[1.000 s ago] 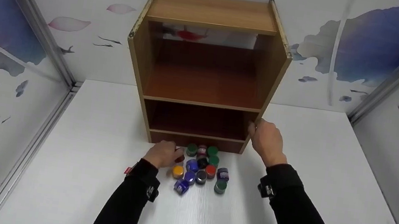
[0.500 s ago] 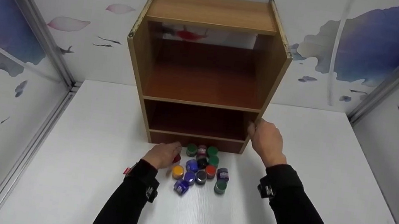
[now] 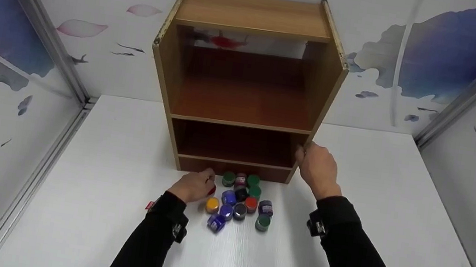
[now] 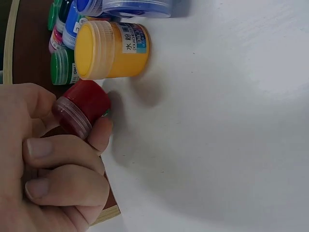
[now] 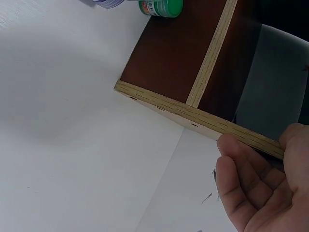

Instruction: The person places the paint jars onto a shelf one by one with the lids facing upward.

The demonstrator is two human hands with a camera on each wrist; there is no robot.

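My left hand (image 3: 191,185) pinches a small dark red paint jar (image 4: 91,100) between thumb and finger, just in front of the wooden shelf unit (image 3: 235,169). In the left wrist view the jar is tilted, and the other fingers are curled in. A yellow paint jar (image 4: 118,50) stands right beside it. My right hand (image 3: 319,169) grips the front edge of the unit's right side panel (image 5: 174,110), thumb on the inner side and fingers outside. Several more paint jars cluster by the unit's base, among them a green jar (image 3: 262,222) and an orange-red jar (image 3: 251,204).
The shelf unit has a large upper compartment (image 3: 245,99) and a lower one (image 3: 238,145). It stands at the back of the white table (image 3: 362,244), against a patterned wall (image 3: 121,5). A blue jar (image 3: 216,222) lies tipped at the front of the cluster.
My left hand has shifted slightly left, and the red paint jar has turned a little in its fingers. The right hand keeps its place on the side panel.
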